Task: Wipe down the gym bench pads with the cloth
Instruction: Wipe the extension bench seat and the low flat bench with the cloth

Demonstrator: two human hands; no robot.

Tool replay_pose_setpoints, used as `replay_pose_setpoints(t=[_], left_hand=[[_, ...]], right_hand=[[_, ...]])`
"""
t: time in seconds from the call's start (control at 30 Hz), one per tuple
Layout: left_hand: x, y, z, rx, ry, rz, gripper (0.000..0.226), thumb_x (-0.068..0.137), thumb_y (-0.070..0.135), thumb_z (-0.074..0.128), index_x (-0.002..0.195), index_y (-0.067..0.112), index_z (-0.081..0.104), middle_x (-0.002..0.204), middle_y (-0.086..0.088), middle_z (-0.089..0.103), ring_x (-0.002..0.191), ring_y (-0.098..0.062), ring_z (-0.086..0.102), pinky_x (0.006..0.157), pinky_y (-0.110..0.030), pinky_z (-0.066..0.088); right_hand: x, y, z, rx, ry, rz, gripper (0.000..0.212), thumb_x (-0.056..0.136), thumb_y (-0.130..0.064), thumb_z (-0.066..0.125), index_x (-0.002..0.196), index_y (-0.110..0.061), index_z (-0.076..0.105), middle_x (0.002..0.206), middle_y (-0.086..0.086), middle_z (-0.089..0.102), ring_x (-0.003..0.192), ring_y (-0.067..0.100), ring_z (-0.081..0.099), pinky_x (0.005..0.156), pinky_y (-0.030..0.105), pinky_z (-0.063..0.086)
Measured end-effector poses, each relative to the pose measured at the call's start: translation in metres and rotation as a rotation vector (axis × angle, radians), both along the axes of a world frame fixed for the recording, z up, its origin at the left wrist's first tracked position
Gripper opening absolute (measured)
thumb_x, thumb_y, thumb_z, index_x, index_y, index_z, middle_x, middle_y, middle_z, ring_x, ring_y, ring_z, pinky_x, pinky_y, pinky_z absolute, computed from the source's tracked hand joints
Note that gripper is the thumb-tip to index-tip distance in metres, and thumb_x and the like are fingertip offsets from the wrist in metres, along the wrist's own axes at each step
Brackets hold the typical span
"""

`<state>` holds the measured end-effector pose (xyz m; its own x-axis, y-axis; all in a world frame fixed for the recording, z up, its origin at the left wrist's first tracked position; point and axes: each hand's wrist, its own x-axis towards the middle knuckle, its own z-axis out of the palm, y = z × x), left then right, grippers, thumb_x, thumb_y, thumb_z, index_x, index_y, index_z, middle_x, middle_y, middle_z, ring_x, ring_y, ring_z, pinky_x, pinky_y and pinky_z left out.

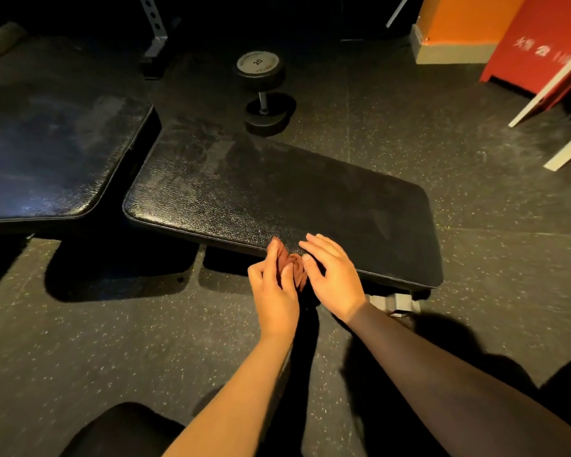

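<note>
Reddish cloth (294, 268), bunched, lies at the near edge of the centre pad (277, 192), pinched by the left hand (274, 291). The right hand (335, 278) is just beside it, fingers spread, holding nothing. The pad's long axis runs upper left to lower right, and open surface lies beyond the grip. A second pad (53, 153) sits at left.

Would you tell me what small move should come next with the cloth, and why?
Probably spread the bunched reddish-brown cloth flat onto the black textured bench pad: the left hand grips it at the pad's near edge, the right hand hovers open beside it, and dull smears show across the pad.
</note>
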<state>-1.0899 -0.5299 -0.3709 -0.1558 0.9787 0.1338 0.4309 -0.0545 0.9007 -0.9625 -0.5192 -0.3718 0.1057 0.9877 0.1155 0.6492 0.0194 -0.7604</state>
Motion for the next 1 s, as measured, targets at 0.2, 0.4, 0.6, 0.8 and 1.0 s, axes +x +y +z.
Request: replay_pose_setpoints(t=[0.2, 0.4, 0.6, 0.8, 1.0], left_hand=[[0.020, -0.004, -0.004, 0.011, -0.027, 0.018, 0.056, 0.100, 0.003, 0.057, 0.153, 0.018, 0.041, 0.117, -0.011, 0.044, 0.107, 0.026, 0.039, 0.094, 0.003, 0.031], [0.031, -0.007, -0.007, -0.048, -0.008, -0.120, 0.045, 0.103, 0.010, 0.054, 0.146, 0.020, 0.048, 0.116, -0.003, 0.042, 0.097, 0.008, 0.048, 0.095, -0.014, 0.044], [0.046, -0.015, -0.016, -0.146, 0.013, -0.330, 0.051, 0.103, 0.009, 0.052, 0.151, 0.027, 0.045, 0.115, -0.006, 0.052, 0.098, 0.010, 0.051, 0.085, -0.005, 0.040], [0.015, -0.007, 0.000, -0.133, 0.038, -0.421, 0.046, 0.106, 0.010, 0.047, 0.151, 0.020, 0.044, 0.133, -0.003, 0.045, 0.113, 0.024, 0.040, 0.089, 0.001, 0.035], [-0.016, 0.006, 0.009, -0.140, 0.097, -0.448, 0.042, 0.107, 0.008, 0.041, 0.147, 0.020, 0.049, 0.142, 0.001, 0.050, 0.120, 0.022, 0.040, 0.093, 0.002, 0.032]], right_hand=[[0.029, -0.010, -0.013, -0.013, 0.022, -0.109, 0.034, 0.102, -0.028, 0.055, 0.134, -0.023, 0.064, 0.145, -0.008, 0.054, 0.141, 0.005, 0.035, 0.119, 0.021, 0.023], [0.027, -0.018, -0.020, 0.008, 0.080, -0.137, 0.034, 0.101, -0.026, 0.058, 0.134, -0.021, 0.064, 0.146, -0.007, 0.053, 0.142, 0.006, 0.034, 0.114, 0.008, 0.014], [0.029, -0.024, -0.018, 0.057, 0.125, -0.204, 0.032, 0.101, -0.019, 0.057, 0.131, -0.026, 0.065, 0.135, -0.008, 0.056, 0.128, 0.003, 0.041, 0.110, 0.019, 0.033], [0.009, -0.036, -0.016, 0.021, 0.283, -0.167, 0.044, 0.099, -0.035, 0.057, 0.142, -0.040, 0.050, 0.121, -0.017, 0.045, 0.085, 0.011, 0.062, 0.076, 0.036, 0.058], [-0.021, -0.024, -0.001, 0.030, 0.377, -0.104, 0.049, 0.096, -0.020, 0.064, 0.138, -0.041, 0.053, 0.116, -0.018, 0.046, 0.091, 0.005, 0.060, 0.081, 0.027, 0.055]])
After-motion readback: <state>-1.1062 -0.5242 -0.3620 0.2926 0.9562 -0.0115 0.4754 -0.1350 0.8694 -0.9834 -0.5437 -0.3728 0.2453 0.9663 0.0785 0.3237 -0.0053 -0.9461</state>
